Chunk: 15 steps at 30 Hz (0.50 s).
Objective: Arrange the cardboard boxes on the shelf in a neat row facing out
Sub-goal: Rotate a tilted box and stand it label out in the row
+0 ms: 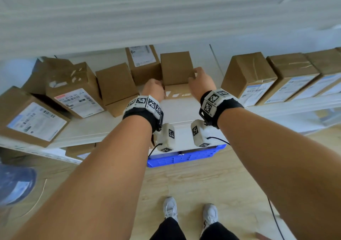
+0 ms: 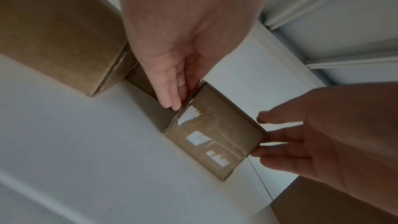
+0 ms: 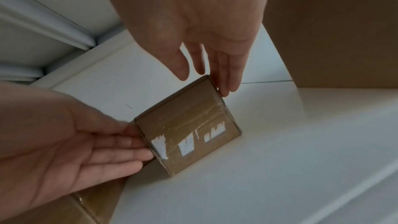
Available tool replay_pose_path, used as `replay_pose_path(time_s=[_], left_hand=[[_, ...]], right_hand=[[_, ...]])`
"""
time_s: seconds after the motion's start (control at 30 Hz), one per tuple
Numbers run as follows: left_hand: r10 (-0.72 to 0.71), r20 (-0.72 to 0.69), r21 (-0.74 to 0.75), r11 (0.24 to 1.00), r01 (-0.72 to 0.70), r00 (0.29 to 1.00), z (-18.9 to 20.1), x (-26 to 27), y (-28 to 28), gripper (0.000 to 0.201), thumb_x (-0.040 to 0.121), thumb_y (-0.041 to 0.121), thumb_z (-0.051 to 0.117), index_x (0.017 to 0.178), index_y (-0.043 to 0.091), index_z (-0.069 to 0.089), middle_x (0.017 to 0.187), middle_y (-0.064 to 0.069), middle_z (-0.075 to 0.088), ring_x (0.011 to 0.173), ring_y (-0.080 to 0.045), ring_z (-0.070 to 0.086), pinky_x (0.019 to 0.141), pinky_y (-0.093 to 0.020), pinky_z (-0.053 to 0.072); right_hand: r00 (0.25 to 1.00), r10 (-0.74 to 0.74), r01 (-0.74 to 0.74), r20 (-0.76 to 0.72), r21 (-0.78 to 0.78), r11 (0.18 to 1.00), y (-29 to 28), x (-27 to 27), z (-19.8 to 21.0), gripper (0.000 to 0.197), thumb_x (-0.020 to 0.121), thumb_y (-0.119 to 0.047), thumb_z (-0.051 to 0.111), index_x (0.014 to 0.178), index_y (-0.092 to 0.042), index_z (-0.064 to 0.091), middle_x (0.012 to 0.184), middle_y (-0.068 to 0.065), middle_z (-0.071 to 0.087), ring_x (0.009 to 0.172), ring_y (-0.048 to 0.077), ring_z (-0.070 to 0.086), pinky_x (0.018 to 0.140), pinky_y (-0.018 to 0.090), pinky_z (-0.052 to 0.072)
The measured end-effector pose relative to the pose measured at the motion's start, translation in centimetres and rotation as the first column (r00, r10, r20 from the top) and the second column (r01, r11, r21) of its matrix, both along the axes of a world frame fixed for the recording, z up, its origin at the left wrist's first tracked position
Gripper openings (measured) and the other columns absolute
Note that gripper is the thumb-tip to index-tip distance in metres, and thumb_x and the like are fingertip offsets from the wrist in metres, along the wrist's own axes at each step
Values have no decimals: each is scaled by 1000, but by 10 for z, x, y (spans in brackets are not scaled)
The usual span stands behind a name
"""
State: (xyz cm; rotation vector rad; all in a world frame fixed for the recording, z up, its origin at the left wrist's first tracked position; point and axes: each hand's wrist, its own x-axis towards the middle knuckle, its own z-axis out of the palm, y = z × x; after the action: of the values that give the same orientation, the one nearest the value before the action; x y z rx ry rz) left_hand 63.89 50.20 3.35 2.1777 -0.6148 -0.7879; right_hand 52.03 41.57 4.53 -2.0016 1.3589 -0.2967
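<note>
Box in hand: a small plain cardboard box (image 1: pixel 176 68) stands mid-shelf, toward the far side, its near face showing clear tape and torn white label scraps.
Left hand: the left hand (image 1: pixel 153 89) lays straight fingers (image 2: pixel 170 91) flat against the box's left side, squeezed into the narrow gap beside the neighbouring labelled box (image 1: pixel 143 62); nothing is curled round it.
Right hand: the right hand (image 1: pixel 201 82) is spread, fingers (image 3: pixel 226 74) touching the right edge and the thumb hovering over the top; whether it truly presses yet is hard to tell.
Handling: it looks light and stiff, probably easy to slide; the taped face may be slick, so flat palms on the two bare side walls seem the better hold.
Neat row: to the right, three boxes (image 1: pixel 287 77) stand side by side with labels facing out.
Untidy lot: on the left, several boxes (image 1: pixel 73 90) sit skewed at odd angles.
Shelf: a white shelf (image 1: pixel 182 110) carries them all.
Below: a blue crate (image 1: pixel 184 156) pokes out near the wooden floor.
</note>
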Motion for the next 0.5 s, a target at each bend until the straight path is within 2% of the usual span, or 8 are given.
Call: replay_pose_path(time_s=[0.07, 0.13, 0.17, 0.27, 0.33, 0.4, 0.5], left_hand=[[64, -97, -49, 996, -69, 993, -7, -2, 9, 27, 99, 14, 45, 120, 5, 60, 110, -16, 69, 91, -28, 68, 91, -44, 55], [96, -171, -63, 992, -109, 981, -8, -10, 19, 29, 99, 16, 49, 124, 4, 60, 100, -14, 69, 84, -27, 66, 90, -44, 56], [98, -188, -57, 992, -111, 977, -9, -14, 23, 29, 100, 17, 49, 123, 5, 61, 100, -15, 68, 88, -29, 67, 92, -44, 56], [62, -163, 8, 998, -61, 985, -6, -30, 30, 29, 102, 23, 42, 107, 7, 66, 109, -20, 68, 108, -36, 65, 96, -43, 52], [12, -106, 59, 998, -6, 994, -1, -38, 33, 39, 104, 27, 36, 121, 2, 61, 124, -22, 62, 118, -37, 58, 101, -41, 47], [-22, -79, 106, 994, 31, 997, 3, -46, 36, 49, 105, 32, 30, 130, -2, 54, 132, -22, 56, 124, -37, 52, 102, -37, 41], [5, -122, 43, 999, 0, 992, 3, -51, 39, 61, 101, 49, 32, 131, 0, 53, 133, -21, 56, 123, -38, 53, 105, -41, 44]], right_hand=[[1000, -21, 21, -20, -9, 1000, 5, -6, 0, 41, 98, -18, 39, 138, -11, 39, 132, 18, 51, 108, 34, 58, 80, 33, 42], [999, -12, 11, -53, -15, 1000, 10, -15, 2, 38, 99, -19, 38, 136, -10, 41, 131, 17, 51, 109, 34, 58, 82, 34, 43], [997, 3, -4, -73, -18, 1000, 13, -19, 2, 37, 99, -19, 38, 134, -9, 43, 130, 17, 52, 109, 34, 58, 83, 34, 44], [992, 40, -44, -123, -23, 999, 18, -32, 4, 35, 99, -21, 39, 131, -6, 45, 127, 18, 54, 109, 33, 58, 82, 35, 44], [991, 47, -48, -127, -1, 999, 18, -39, 5, 37, 99, -24, 41, 131, -4, 46, 127, 17, 55, 111, 32, 57, 80, 32, 42], [990, 62, -59, -126, 28, 998, 19, -44, 6, 38, 99, -25, 43, 130, -3, 47, 125, 17, 56, 110, 33, 57, 78, 31, 40], [985, 106, -97, -134, 76, 992, 22, -50, 8, 36, 97, -26, 43, 121, -2, 54, 115, 18, 62, 91, 31, 57, 72, 31, 39]])
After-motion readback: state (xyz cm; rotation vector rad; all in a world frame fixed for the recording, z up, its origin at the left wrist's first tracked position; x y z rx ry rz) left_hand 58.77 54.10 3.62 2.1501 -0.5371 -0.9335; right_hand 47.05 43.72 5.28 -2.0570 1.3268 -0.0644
